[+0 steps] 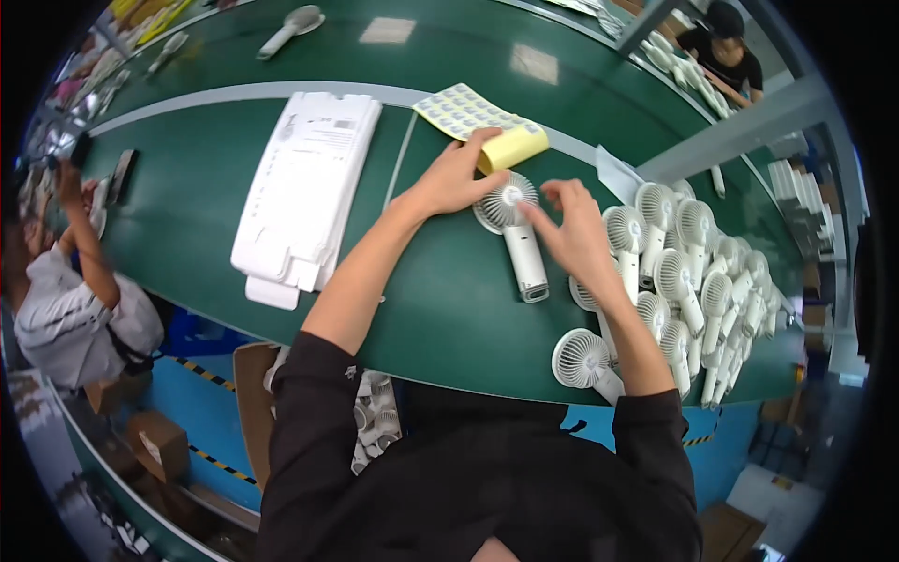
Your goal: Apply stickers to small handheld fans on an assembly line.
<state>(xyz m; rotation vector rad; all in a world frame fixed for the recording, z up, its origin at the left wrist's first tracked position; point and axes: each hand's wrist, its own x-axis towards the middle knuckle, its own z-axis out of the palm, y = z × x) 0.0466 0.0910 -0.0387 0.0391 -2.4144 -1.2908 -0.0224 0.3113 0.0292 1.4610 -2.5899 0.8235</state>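
Note:
A white handheld fan lies face up on the green table, its round grille toward the far side and its handle toward me. My left hand reaches over it with fingers apart. Its thumb rests at the grille's edge, while its fingertips touch the curled yellow backing of a sticker sheet. Rows of small pale labels cover the flat part of that sheet. To the right of the fan, my right hand is open and slightly blurred, its thumb at the grille's middle; whether it touches is unclear.
Many white fans crowd the table on the right. A stack of flat white cartons lies at left. Beyond a grey rail, another fan lies on a green surface. A grey post rises at right. Other people sit far right and left.

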